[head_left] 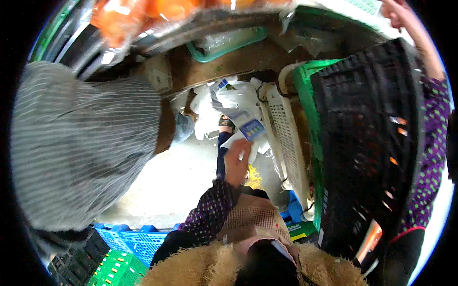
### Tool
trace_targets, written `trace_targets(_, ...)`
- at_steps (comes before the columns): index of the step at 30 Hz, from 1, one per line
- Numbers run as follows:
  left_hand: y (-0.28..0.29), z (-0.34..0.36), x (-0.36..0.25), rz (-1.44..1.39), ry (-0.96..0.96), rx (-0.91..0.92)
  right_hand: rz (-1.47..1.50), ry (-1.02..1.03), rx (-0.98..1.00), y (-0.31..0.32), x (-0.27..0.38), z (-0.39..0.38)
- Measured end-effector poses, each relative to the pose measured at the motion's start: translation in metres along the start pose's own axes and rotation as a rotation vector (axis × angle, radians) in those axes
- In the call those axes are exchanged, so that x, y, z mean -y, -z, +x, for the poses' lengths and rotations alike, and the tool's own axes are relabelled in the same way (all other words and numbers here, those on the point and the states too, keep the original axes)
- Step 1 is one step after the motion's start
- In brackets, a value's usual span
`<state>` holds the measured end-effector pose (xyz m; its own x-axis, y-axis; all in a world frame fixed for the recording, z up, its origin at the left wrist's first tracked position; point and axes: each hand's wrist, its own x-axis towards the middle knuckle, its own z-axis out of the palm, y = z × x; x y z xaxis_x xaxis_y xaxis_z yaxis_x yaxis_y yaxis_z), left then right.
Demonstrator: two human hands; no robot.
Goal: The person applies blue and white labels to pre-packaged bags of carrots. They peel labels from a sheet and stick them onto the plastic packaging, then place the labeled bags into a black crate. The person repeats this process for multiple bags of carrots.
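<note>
Low in front of my body, my left hand [237,162] is closed on a long white strip of labels [252,128] with blue printed patches. The strip trails away from my fingers over a heap of white plastic [243,95]. My right arm reaches up along the right rim. At the far right my right hand [398,15] is beside a pale green and white item [365,5]. Its fingers are partly cut off and blurred, so I cannot make out their grip. Bagged orange fruit [169,7] lies along the far edge.
A large black crate [369,143] stands tilted at my right, against a green crate [310,138] and a cream slotted basket [286,133]. On the left is a person in a striped garment [90,143]. Blue [138,240] and green [117,269] crates sit at lower left.
</note>
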<state>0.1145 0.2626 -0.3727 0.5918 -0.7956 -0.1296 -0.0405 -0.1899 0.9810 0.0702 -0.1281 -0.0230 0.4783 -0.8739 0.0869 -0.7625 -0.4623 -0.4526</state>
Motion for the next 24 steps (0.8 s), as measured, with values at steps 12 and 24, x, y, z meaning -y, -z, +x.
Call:
trace_targets(12,0.102,-0.020,-0.332,-0.175,-0.959,0.566,0.408,0.124,0.216,0.065,0.118,-0.273)
trace_targets(24,0.089,0.081,-0.327,-0.881,0.254,1.039,0.787,0.184,0.233,0.067,0.144,-0.259)
